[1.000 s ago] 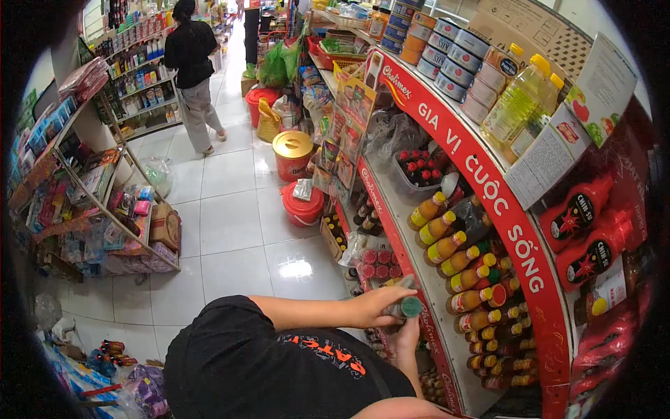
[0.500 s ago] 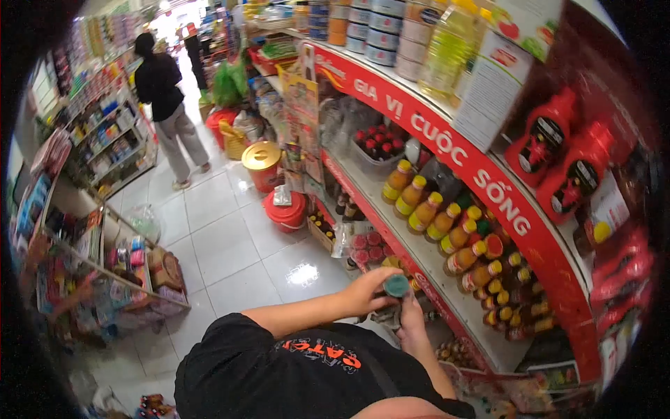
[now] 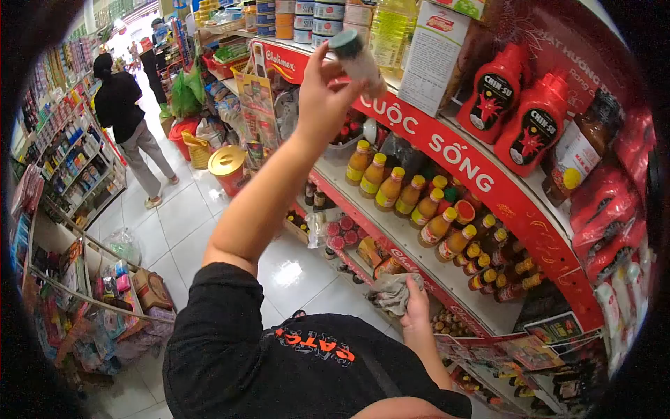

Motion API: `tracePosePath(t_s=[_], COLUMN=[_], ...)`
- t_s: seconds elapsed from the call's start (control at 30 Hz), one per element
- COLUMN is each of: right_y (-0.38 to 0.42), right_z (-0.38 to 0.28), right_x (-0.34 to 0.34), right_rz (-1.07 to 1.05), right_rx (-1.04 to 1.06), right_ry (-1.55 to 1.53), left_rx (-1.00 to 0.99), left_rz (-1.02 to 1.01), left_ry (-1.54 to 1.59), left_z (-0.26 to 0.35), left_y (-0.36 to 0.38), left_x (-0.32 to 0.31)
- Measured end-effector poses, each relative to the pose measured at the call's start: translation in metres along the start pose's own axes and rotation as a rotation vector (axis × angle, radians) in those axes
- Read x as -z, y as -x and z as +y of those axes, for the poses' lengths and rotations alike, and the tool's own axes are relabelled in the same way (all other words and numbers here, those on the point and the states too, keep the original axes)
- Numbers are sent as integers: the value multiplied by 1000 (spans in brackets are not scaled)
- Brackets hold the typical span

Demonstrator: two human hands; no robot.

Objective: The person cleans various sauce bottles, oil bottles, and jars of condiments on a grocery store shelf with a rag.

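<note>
My left hand (image 3: 324, 98) is raised in front of the upper shelf, its fingers closed around a jar (image 3: 361, 64) with a dark green lid and a pale, clear-looking body. Behind the jar stand an oil bottle and stacked cans (image 3: 328, 19). Lower down, my right hand (image 3: 417, 304) grips a crumpled grey cloth (image 3: 391, 294) beside the edge of a lower shelf. Yellow-capped sauce bottles (image 3: 388, 188) stand in rows on the middle shelf, between the heights of my two hands.
Red sauce bottles (image 3: 493, 91) and a white box (image 3: 434, 59) stand on the upper shelf. A gold-lidded red bucket (image 3: 227, 162) is on the tiled floor. Another person (image 3: 120, 101) stands in the aisle at the left, near a stocked rack (image 3: 70, 164).
My left hand has lifted the jar from near my right hand to the upper shelf's height. My right hand has come away from it with the cloth. The view has shifted right.
</note>
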State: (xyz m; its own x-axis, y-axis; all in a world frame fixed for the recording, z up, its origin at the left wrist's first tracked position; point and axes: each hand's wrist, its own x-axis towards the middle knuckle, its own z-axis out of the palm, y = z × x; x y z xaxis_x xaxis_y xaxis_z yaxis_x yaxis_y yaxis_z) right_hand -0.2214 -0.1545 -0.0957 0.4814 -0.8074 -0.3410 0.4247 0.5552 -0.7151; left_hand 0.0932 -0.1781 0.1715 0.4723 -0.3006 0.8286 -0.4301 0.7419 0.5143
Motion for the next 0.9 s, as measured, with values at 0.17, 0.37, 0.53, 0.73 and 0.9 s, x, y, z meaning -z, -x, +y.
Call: tracePosePath(t_s=[0.17,0.37,0.53,0.73,0.9], right_y=[13,35,35,27,27], right_z=[-4,-15,-6,-6,-11], right_x=[19,28,48,53,48], right_rz=[101,184,159,186,199], right_rx=[42,87,77,86,73], right_ry=[-22,-69,-83,-34,1], left_rx=[-8,-9,-35,-170,35], left_rz=[-219,-251,-300,-90,-163], left_ry=[-280,-378,-527,-620,-737], left_z=[-20,-49,-43,-58,-72], left_y=[-40,-50,-48,-57,-71], left_x=[-21,-44,-39,-33,-26])
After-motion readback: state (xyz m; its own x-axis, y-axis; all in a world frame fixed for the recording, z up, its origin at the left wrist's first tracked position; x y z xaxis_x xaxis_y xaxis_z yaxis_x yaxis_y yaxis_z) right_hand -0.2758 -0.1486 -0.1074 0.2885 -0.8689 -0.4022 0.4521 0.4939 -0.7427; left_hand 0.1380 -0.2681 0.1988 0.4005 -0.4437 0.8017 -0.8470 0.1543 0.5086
